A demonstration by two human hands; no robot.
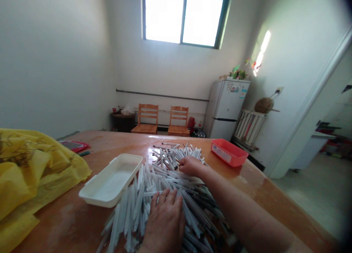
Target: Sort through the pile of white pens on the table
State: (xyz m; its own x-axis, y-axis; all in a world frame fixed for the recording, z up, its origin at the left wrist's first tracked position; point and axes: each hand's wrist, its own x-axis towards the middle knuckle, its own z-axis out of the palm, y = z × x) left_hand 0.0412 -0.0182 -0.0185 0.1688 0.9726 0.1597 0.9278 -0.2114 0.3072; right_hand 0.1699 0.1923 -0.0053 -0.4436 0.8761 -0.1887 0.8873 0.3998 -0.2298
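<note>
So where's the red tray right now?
In the head view, the red tray sits on the table at the far right, just past the pile of white pens and the right hand.

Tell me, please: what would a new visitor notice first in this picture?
A big heap of white pens covers the middle of the orange wooden table, with the person's left hand pressed on it and the right hand at its far side. A bright yellow plastic bag lies at the table's left end, and a bright window shines high on the far wall.
</note>
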